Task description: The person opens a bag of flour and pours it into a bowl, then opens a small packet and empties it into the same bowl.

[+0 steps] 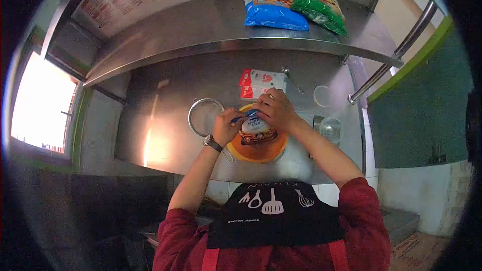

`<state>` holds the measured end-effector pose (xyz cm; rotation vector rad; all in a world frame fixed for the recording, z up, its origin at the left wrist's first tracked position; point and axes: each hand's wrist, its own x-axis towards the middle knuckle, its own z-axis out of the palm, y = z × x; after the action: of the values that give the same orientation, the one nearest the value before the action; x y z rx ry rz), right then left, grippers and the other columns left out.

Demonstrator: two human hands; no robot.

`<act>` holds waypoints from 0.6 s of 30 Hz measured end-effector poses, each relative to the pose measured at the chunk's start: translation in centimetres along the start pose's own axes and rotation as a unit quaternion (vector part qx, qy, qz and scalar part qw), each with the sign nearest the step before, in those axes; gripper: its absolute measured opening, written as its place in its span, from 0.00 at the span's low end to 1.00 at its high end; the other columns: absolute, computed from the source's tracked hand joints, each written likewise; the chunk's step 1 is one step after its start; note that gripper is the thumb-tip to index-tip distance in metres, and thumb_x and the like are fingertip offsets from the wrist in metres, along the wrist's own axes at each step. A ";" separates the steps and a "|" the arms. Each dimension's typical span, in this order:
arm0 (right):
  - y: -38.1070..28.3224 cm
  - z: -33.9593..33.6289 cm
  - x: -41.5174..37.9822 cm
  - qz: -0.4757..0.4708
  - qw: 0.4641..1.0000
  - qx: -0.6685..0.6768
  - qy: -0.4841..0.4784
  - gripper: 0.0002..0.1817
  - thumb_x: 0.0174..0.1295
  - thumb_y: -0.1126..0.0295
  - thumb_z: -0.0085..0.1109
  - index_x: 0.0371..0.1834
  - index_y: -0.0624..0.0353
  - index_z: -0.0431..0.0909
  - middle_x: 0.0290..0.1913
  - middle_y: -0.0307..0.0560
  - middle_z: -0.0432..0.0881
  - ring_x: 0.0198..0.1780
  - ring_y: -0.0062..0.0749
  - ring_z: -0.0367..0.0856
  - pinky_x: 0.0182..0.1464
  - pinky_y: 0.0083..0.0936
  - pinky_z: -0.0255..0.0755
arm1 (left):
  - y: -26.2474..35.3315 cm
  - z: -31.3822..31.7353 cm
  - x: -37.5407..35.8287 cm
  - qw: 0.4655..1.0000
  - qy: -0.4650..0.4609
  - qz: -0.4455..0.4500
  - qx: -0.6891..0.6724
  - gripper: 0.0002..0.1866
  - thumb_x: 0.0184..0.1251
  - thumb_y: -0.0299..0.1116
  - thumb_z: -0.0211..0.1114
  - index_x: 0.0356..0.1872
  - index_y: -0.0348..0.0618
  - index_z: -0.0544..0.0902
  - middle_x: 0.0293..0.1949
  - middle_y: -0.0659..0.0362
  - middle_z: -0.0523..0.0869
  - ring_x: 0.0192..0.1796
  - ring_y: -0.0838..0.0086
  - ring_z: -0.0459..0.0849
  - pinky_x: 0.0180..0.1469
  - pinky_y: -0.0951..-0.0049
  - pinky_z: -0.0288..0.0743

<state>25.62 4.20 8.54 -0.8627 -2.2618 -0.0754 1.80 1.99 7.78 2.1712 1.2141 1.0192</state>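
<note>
Fingers of both hands closed on the top edge of a small, glossy, printed packet with a blue upper end, white panel and brown lower band [257,129]: the left hand [228,125] at its 10 o'clock, the right hand [275,109] at its 1 o'clock, neither nearer. The packet's top-to-bottom axis runs roughly 12 to 6 o'clock, over a round orange vessel [278,150]. Outward on the brushed-metal surface [170,154]: a thin, shiny metal ring [190,118] at 10 o'clock; smooth red-and-white packs [261,80] at 12; a clear, rounded container [330,129] at 3.
</note>
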 end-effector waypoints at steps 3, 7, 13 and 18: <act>-0.4 -0.3 -0.8 -0.032 0.999 0.020 -0.016 0.15 0.54 0.61 0.69 0.46 0.41 0.86 0.45 0.34 0.79 0.53 0.38 0.73 0.54 0.39 0.68 | 1.2 -0.3 -0.7 0.999 0.023 0.021 -0.023 0.04 0.61 0.26 0.72 0.34 0.37 0.88 0.33 0.53 0.88 0.35 0.63 0.87 0.37 0.64 0.81; -1.0 -0.3 -2.0 -0.054 0.998 0.024 0.000 0.15 0.53 0.59 0.70 0.46 0.39 0.87 0.47 0.35 0.79 0.55 0.37 0.72 0.56 0.39 0.67 | 2.1 -0.4 -1.8 0.999 0.019 -0.043 -0.021 0.04 0.62 0.26 0.72 0.33 0.36 0.88 0.33 0.52 0.88 0.35 0.67 0.87 0.38 0.70 0.80; -2.6 -0.9 -2.5 -0.030 0.998 0.057 0.007 0.07 0.54 0.60 0.68 0.35 0.42 0.88 0.56 0.38 0.78 0.60 0.42 0.69 0.60 0.43 0.63 | 2.5 -0.3 -2.5 0.989 0.028 -0.137 -0.045 0.05 0.61 0.26 0.71 0.37 0.36 0.90 0.34 0.56 0.89 0.33 0.76 0.84 0.35 0.71 0.77; -4.3 -1.2 -4.2 -0.009 0.997 0.082 -0.005 0.04 0.54 0.60 0.67 0.26 0.43 0.87 0.62 0.41 0.76 0.64 0.46 0.66 0.64 0.48 0.57 | 4.9 -1.0 -1.1 0.983 -0.025 -0.150 0.101 0.11 0.55 0.31 0.76 0.38 0.41 0.86 0.32 0.52 0.87 0.33 0.64 0.86 0.36 0.67 0.78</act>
<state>25.97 -1.82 7.55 -0.7582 -2.2494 0.1044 3.22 -1.41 11.28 2.0589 1.6226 0.7389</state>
